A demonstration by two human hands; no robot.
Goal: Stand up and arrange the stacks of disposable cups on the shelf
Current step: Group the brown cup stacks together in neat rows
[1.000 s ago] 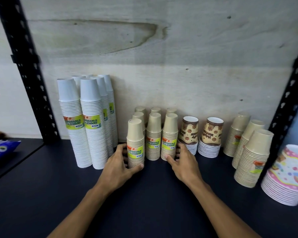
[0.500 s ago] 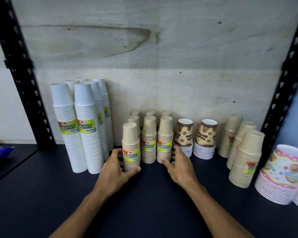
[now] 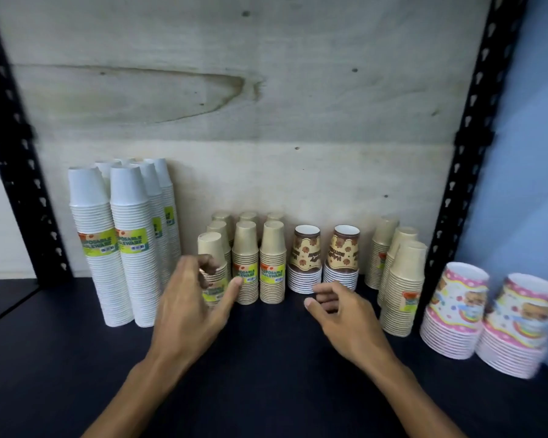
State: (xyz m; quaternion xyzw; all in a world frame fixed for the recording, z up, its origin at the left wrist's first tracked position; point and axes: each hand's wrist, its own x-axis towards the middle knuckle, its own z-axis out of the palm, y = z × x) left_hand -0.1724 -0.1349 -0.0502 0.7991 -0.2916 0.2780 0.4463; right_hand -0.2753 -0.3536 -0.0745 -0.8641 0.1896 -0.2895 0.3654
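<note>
The head view looks down onto a dark shelf (image 3: 266,374) backed by a pale wooden panel (image 3: 266,90), with black perforated uprights (image 3: 462,159) at either side. Every stack of cups on it stands upright, mouths down. At the left, the tall white cup stacks (image 3: 133,248) with green and yellow labels are bunched close together near the panel. In the middle, a cluster of short tan cup stacks (image 3: 272,263) stands in rows, the front ones labelled. Just to their right stand two brown patterned cup stacks (image 3: 306,260), side by side. Further right, three more tan stacks (image 3: 402,286) line up from front to back beside the right upright, and two pink patterned stacks (image 3: 456,311) stand at the far right edge, blurred. The left hand (image 3: 187,311) is in front of the foremost tan stack (image 3: 211,248), fingers curled toward its far side and thumb stretched to the right near the neighbouring stack's label; blur makes it impossible to tell whether the hand actually grips the stack. The right hand (image 3: 345,320) hovers over the bare shelf just in front of the brown patterned stacks, fingers loosely curled and holding nothing. The two hands are apart.
</note>
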